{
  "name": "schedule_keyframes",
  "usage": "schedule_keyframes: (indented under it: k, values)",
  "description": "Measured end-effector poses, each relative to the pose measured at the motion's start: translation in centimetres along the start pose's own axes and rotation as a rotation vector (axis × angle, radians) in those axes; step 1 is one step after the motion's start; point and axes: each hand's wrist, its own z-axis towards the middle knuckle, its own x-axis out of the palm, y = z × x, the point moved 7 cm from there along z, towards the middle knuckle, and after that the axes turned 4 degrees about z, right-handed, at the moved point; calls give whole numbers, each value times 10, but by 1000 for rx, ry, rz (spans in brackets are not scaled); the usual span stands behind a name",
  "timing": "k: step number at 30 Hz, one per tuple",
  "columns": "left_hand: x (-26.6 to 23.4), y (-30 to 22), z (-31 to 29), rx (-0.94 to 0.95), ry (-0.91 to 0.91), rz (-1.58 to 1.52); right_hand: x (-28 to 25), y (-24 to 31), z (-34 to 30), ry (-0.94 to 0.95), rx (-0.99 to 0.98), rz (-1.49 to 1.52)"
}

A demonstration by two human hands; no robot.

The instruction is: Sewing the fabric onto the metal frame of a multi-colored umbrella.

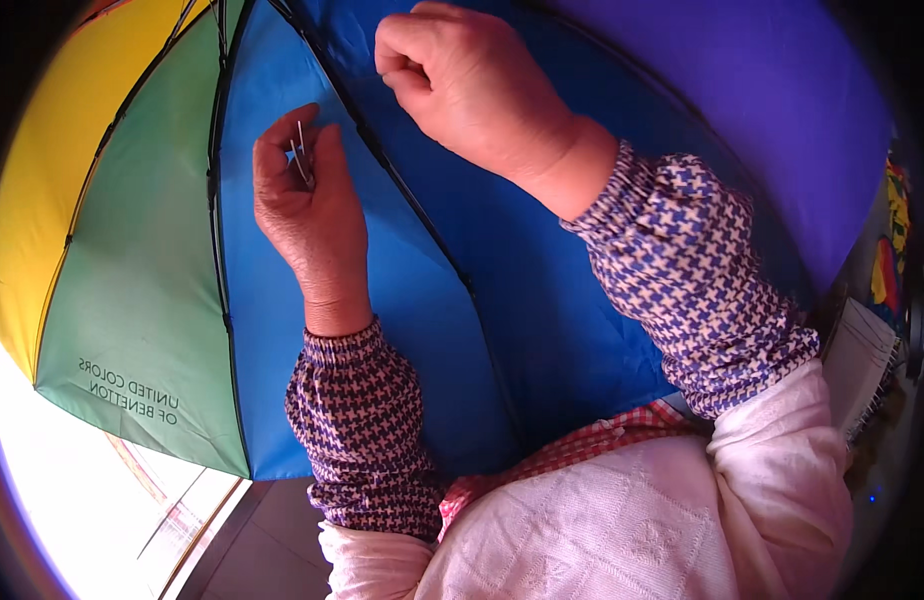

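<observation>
An opened umbrella [382, 270] with yellow, green, blue and purple panels fills most of the view, its inner side toward me. My left hand [317, 210] is in front of the light blue panel, fingers curled around small metal snips [300, 152] whose two thin blades show between thumb and fingers. Higher and to the right, my right hand [472, 95] is closed in a pinch in front of the dark blue panel. Whatever its fingertips hold is hidden or too small to name. A black rib [382, 160] runs between the two hands.
More black ribs [218, 180] cross the panels at the left. The canopy's lower edge hangs close to my red checked apron [582, 437]. Bright light and grey floor tiles [267, 545] show at lower left. Colourful items [890, 255] and a pale panel [860, 350] stand at the right.
</observation>
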Motion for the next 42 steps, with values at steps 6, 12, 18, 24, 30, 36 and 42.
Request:
schedule_keyframes:
  k: [6, 12, 18, 24, 30, 36, 42]
  values:
    - [-1, -2, -1, 33, -4, 9, 10, 2, -6, -44, -38, -280]
    - [-3, -5, -1, 29, 6, 33, 13, 3, -14, -46, -38, -219]
    - [0, -8, 1, 110, -33, 103, 17, 2, -8, -21, -47, -260]
    - [5, -16, 13, 297, -27, 313, 23, 8, 6, -5, -134, -157]
    - [-15, -4, 14, 122, 17, 349, 12, 3, -4, 103, 26, -59]
    - [-23, 6, 11, -14, 70, 185, 11, -2, -9, 64, 80, -114]
    - [-18, 3, 11, 40, 82, 183, -2, 8, -13, -6, -61, 155]
